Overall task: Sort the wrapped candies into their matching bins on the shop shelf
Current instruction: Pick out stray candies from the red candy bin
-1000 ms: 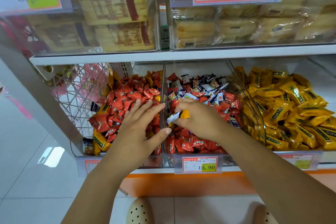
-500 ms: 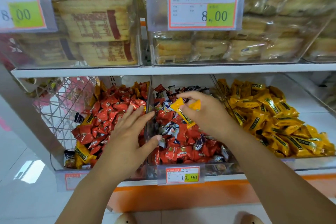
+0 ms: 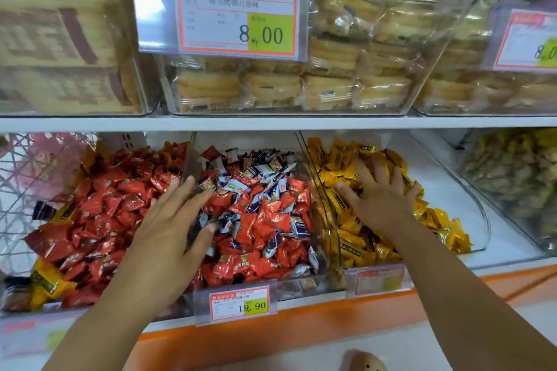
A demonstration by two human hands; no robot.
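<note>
The right hand [image 3: 380, 200], fingers spread and gripping nothing, is lying on the yellow candies [image 3: 351, 227] in their right-hand bin, while the flat, empty left hand [image 3: 168, 230] is hovering by the clear divider [image 3: 187, 159], probably best going next for the yellow strays [image 3: 45, 280] among the red candies [image 3: 99, 205].

A shop: price tags [image 3: 239, 304] front clear bins [image 3: 485, 220] of wrapped sweets on shelving [image 3: 271, 123].
</note>
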